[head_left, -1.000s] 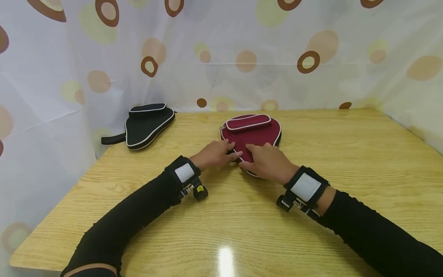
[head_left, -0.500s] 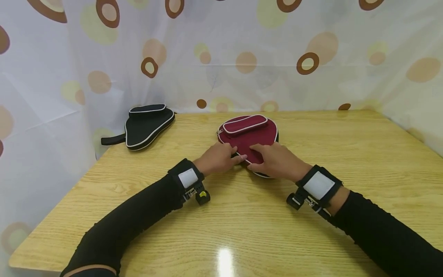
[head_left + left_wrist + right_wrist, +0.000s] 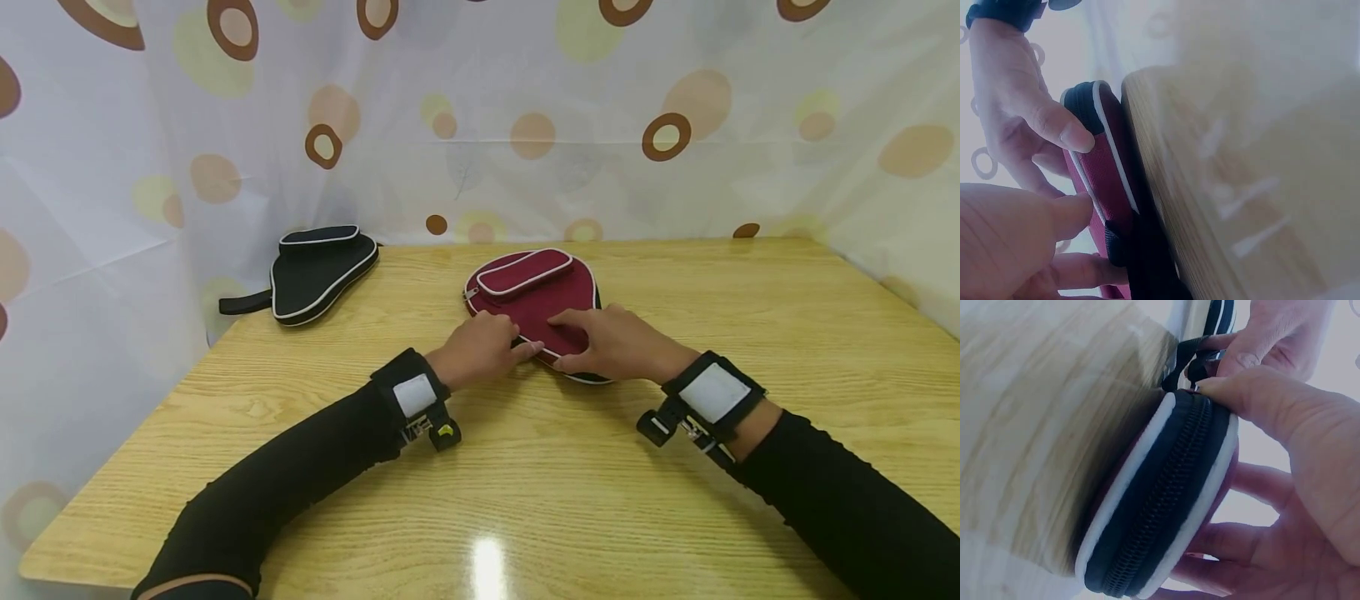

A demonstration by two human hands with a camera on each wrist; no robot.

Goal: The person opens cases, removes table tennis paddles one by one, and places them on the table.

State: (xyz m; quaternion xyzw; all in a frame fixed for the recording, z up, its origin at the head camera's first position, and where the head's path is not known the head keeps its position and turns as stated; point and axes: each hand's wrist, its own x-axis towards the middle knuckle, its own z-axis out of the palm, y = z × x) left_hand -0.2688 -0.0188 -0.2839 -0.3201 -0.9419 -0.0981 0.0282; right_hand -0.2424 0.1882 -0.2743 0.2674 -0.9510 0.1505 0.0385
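Note:
A maroon table tennis bat case (image 3: 536,304) with white piping lies flat on the table, its raised pocket towards the back. My left hand (image 3: 480,346) grips its near left edge; in the left wrist view the thumb (image 3: 1072,215) is at the side wall, beside a black strap (image 3: 1147,259). At the narrow end my right hand (image 3: 618,342) pinches the case, thumb on the side and fingers over the top. Close up, the right wrist view shows the black zip (image 3: 1154,506) along the side, with that right hand (image 3: 1297,469) around it. Some fingertips are hidden.
A black bat case (image 3: 322,271) with white piping and a wrist strap lies at the back left of the wooden table (image 3: 480,483). A patterned curtain (image 3: 525,125) hangs behind and to the sides. The table's left edge runs diagonally past my left arm.
The maroon case has turned on the table: its wide end has shifted left, its narrow end right. Both hands have moved right with the narrow end. The black case is unmoved.

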